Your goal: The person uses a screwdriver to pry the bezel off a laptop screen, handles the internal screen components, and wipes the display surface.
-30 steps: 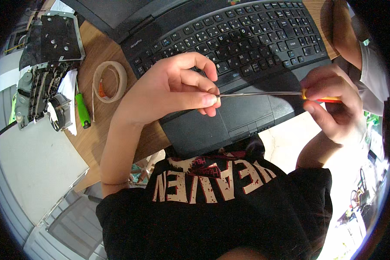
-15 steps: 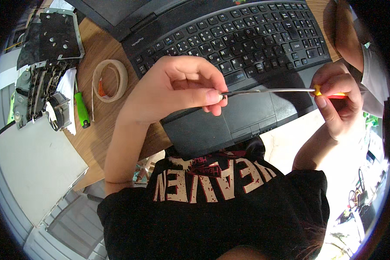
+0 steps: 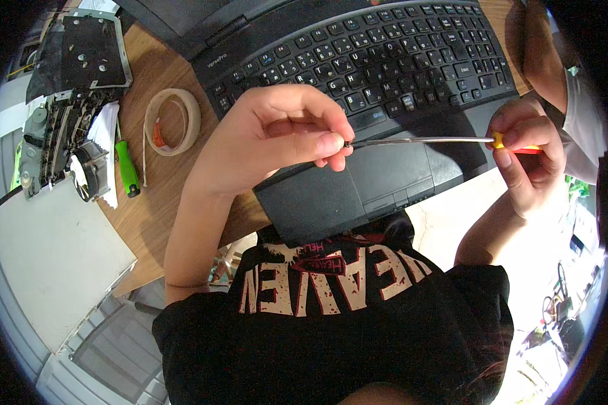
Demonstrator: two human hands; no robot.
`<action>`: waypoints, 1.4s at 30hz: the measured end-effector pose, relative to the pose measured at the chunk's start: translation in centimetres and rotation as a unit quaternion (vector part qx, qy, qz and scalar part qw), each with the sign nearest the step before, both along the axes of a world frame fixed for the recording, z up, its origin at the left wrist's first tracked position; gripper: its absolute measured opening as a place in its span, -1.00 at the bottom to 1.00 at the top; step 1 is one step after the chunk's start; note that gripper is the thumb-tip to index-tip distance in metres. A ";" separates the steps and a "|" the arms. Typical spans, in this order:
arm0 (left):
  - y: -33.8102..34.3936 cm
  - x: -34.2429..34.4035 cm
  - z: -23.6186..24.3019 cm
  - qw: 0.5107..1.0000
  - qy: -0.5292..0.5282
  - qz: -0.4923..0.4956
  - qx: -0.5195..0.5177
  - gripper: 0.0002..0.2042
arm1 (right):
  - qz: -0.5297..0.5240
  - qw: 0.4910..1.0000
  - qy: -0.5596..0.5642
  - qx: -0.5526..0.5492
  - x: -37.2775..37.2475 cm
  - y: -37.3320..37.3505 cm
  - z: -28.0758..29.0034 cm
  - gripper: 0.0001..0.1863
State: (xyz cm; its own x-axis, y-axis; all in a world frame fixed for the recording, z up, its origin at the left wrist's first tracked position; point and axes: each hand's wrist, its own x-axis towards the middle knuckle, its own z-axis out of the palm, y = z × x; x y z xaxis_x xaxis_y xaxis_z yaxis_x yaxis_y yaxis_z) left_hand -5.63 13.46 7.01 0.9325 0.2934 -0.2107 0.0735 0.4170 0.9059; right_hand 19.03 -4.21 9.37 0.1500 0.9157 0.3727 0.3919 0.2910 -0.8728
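Note:
My left hand (image 3: 263, 135) pinches a tiny dark piece (image 3: 348, 144) between thumb and fingers; its exact shape is too small to tell. The metal tip of a long screwdriver (image 3: 422, 140) meets that piece. My right hand (image 3: 526, 148) grips the screwdriver's yellow-and-red handle, its shaft lying horizontal over the open black laptop (image 3: 334, 199), above the palm rest and lower keyboard (image 3: 385, 64). Left of my left wrist, on the wooden table (image 3: 145, 229), lie a coil of beige tape or strip (image 3: 189, 135) and a green-handled screwdriver (image 3: 127, 169).
A dark metal assembly (image 3: 81, 57) with exposed mechanisms, a small fan (image 3: 94, 172) and crumpled white paper sit at the left, beside a white panel (image 3: 47, 250). Another person's bare arm and grey sleeve (image 3: 547, 67) are at the upper right. Tangled cables (image 3: 557, 304) show low at the right.
Both hands have shifted to the right with the screwdriver, mostly in the first half second. My left index finger is curled closer to the thumb, and the small piece at the tip shows more.

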 end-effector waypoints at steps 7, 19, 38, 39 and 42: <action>0.1 -0.2 -0.1 1.000 -0.007 -0.027 -0.005 -0.90 | 0.016 1.000 0.008 -0.003 -0.1 0.0 0.0 -0.81; -0.1 -0.2 -0.5 0.999 0.019 -0.023 -0.016 -0.77 | 0.090 0.992 -0.071 0.053 1.0 0.9 0.6 -0.84; 0.0 0.0 0.5 0.997 0.055 -0.001 0.049 -0.83 | 0.039 0.989 -0.130 0.055 -0.3 0.6 1.5 -0.83; 0.0 0.0 0.5 0.998 0.050 0.000 0.045 -0.83 | 0.039 0.989 -0.130 0.055 -0.3 0.6 1.3 -0.83; 0.1 0.1 0.2 0.998 0.041 -0.001 0.043 -0.83 | 0.041 0.989 -0.131 0.063 -0.2 0.5 1.0 -0.83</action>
